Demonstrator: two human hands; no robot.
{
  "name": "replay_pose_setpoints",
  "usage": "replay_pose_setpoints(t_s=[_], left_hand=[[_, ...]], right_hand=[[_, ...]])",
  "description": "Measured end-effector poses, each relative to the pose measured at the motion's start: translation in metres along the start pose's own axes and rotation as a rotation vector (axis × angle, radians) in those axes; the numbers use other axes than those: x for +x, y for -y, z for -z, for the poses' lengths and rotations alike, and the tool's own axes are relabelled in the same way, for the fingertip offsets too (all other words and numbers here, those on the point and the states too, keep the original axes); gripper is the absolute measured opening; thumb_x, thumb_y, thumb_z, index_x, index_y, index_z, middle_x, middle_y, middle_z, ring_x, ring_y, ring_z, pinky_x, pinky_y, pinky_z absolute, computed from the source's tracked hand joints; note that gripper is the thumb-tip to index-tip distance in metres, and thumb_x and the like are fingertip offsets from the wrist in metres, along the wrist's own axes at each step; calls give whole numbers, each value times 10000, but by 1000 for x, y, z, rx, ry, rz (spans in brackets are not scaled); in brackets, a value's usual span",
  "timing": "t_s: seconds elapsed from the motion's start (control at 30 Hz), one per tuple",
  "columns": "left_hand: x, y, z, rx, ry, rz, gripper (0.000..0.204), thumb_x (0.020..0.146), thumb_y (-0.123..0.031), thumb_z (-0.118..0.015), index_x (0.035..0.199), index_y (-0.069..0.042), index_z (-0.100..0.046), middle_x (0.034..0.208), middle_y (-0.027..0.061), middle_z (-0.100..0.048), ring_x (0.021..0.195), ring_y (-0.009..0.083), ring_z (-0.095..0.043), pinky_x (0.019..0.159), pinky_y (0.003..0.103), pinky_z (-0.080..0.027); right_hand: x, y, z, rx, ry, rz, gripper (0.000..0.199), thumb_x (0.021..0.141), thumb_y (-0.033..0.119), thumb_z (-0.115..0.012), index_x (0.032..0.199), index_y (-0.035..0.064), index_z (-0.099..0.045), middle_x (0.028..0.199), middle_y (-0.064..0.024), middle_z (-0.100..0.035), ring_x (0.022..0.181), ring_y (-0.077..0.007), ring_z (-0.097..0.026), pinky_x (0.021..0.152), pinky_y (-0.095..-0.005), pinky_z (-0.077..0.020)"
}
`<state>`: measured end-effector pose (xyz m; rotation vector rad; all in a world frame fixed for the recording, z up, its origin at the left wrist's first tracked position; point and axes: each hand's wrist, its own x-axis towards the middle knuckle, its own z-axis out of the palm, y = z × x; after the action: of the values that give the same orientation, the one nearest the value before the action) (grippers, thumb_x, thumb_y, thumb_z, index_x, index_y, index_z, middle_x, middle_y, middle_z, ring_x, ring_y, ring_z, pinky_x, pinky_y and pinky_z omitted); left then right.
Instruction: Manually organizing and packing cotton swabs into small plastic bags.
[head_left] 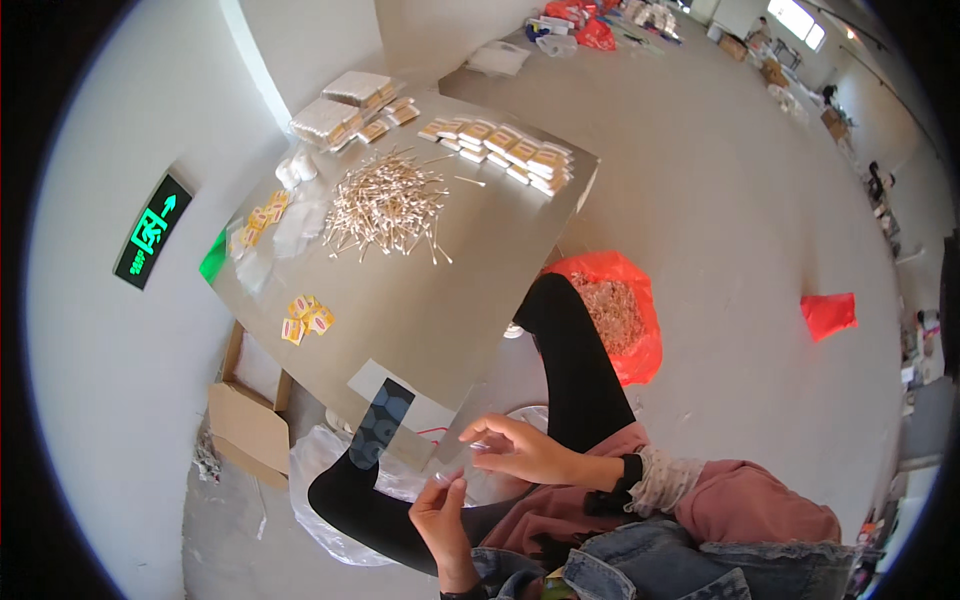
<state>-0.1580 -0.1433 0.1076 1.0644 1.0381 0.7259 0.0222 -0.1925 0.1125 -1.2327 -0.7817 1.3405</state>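
Both my hands are over my lap, just off the table's near edge. The fingers of my left hand (440, 515) are pinched together, with a small pale, see-through bit at their tips that I cannot name. Close by on the right, my right hand (525, 452) has its fingers bent toward the thumb, and something small and shiny shows between them. Beyond them, a dark patterned flat piece (383, 423) lies at the near corner of the metal-grey table (455, 300). A loose heap of cotton swabs (385, 205) covers the table's middle.
Small yellow packets (308, 318) lie left, more (262, 220) near clear plastic bags (300, 228). Packed swab boxes (505, 150) line the far edge; wrapped bundles (345, 105) stand by the wall. A red bag (640, 320) of swabs sits beside my right knee, an open carton (248, 430) below left.
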Motion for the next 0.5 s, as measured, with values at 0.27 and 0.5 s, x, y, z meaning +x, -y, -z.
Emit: replay_pose_setpoints(t_s=[0.27, 0.5], left_hand=[[-11, -20, -14, 92, -27, 61, 108, 912, -10, -649, 947, 84, -690, 775, 83, -691, 660, 133, -641, 580, 218, -488], [-1, -13, -26, 272, -91, 50, 131, 951, -83, -650, 893, 34, -638, 749, 96, -689, 618, 158, -687, 498, 211, -498]], right_hand=[[-7, 19, 7, -117, -48, 125, 345, 942, 59, -614, 1274, 26, -524, 1211, -114, -613, 1059, -187, -625, 941, -319, -483], [-11, 12, 9, -894, -209, 548, 321, 878, 113, -682, 1175, 52, -577, 1147, -152, -602, 1067, -337, -595, 875, -398, -485]])
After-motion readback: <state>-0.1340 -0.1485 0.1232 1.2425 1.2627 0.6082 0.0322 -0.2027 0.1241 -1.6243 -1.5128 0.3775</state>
